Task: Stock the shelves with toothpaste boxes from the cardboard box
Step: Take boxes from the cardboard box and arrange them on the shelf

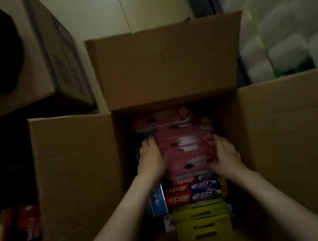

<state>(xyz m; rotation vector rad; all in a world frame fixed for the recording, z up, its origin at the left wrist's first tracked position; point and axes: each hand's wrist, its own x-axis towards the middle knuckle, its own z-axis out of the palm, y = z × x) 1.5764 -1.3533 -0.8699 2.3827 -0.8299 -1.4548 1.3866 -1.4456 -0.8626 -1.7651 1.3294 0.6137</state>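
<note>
Both forearms reach down from the bottom edge into the open cardboard box (77, 166), whose four flaps are folded outward. Left hand (151, 160): my fingers are curled against the left end of a block of pink toothpaste boxes (186, 149), gripping it. Right hand (226, 152): my fingers are wrapped over the block's right end, so the block sits clamped between my two palms inside the carton, toward its far half. Just nearer to me lie red-and-purple toothpaste boxes (196, 191) in rows, then yellow boxes (202, 219) nearest of all. A blue box (157, 201) stands on edge along their left side, under my left wrist. Outside the carton: a closed brown carton (53, 54) at upper left, red packages (27, 224) at lower left, blurred white packs (295, 21) stacked at right.
</note>
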